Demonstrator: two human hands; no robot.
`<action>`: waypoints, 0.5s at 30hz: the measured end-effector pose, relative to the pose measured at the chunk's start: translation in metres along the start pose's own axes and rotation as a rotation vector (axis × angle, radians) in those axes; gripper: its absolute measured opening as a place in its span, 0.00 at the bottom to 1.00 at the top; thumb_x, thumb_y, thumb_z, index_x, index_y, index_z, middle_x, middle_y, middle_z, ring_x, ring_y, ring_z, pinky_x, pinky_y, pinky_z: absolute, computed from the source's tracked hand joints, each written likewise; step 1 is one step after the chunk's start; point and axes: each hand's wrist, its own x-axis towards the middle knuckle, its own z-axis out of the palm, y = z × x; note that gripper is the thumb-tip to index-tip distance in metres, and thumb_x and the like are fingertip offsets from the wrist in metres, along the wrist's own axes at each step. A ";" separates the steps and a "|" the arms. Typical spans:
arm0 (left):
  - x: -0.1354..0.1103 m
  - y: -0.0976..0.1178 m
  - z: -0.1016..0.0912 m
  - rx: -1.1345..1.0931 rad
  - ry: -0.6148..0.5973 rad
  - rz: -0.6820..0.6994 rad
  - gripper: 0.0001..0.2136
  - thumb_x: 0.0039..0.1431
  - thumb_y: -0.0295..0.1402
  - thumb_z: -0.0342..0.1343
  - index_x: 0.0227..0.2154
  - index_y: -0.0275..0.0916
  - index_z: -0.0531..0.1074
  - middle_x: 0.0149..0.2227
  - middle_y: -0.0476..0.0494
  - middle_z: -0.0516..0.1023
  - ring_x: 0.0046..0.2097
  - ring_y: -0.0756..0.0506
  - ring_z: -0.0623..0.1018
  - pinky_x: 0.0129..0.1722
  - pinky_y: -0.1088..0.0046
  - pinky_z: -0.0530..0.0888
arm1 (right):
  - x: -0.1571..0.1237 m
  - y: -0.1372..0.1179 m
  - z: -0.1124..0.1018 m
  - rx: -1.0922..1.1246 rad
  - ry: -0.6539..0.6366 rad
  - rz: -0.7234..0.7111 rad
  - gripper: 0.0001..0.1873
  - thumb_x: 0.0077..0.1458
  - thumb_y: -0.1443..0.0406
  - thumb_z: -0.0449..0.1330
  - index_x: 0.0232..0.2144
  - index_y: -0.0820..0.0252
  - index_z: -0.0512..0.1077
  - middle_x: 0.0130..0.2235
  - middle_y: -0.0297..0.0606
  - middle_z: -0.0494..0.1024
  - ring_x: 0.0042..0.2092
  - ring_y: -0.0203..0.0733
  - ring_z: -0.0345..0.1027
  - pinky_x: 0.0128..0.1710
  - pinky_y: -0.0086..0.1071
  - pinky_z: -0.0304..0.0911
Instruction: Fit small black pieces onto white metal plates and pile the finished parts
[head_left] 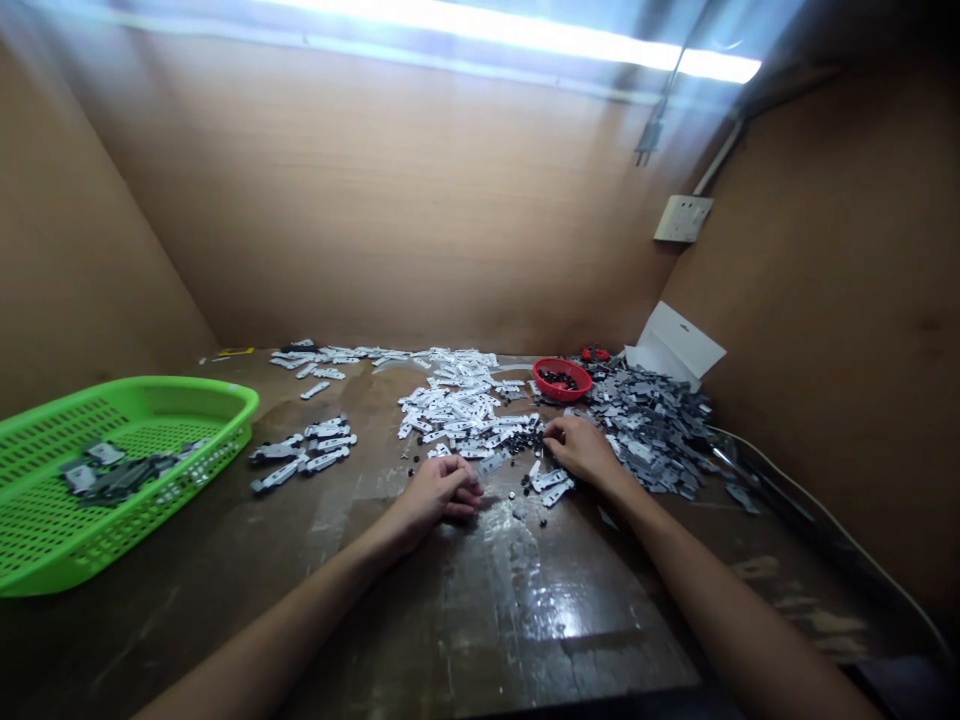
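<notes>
My left hand rests low over the table with its fingers curled and closed; whatever they hold, if anything, is hidden. My right hand reaches to the edge of a pile of small black wheel-like parts. Its thumb and fingers are pinched together, and I cannot make out what is between them. Just beyond both hands spreads a heap of flat white car-shaped pieces. A few more white pieces lie below my right hand, among scattered black bits.
A green basket with grey pieces stands left. Near it lie white pieces with black wheels. At the back right are a red bowl of black parts, a heap of grey pieces and a white card. A cable runs along the right.
</notes>
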 end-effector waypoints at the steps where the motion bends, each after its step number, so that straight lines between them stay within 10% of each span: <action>1: 0.000 0.000 0.000 -0.004 0.001 0.002 0.12 0.46 0.38 0.57 0.27 0.35 0.65 0.29 0.43 0.74 0.29 0.50 0.75 0.27 0.76 0.71 | 0.000 0.000 -0.002 0.025 0.003 0.003 0.07 0.46 0.65 0.57 0.29 0.54 0.75 0.31 0.35 0.76 0.35 0.40 0.68 0.34 0.29 0.58; 15: 0.000 -0.007 -0.007 0.061 -0.009 -0.036 0.10 0.45 0.37 0.56 0.26 0.35 0.67 0.29 0.42 0.75 0.28 0.49 0.75 0.24 0.76 0.71 | -0.006 -0.018 -0.016 0.277 -0.045 -0.151 0.10 0.50 0.62 0.55 0.32 0.56 0.75 0.32 0.35 0.78 0.33 0.40 0.70 0.35 0.30 0.61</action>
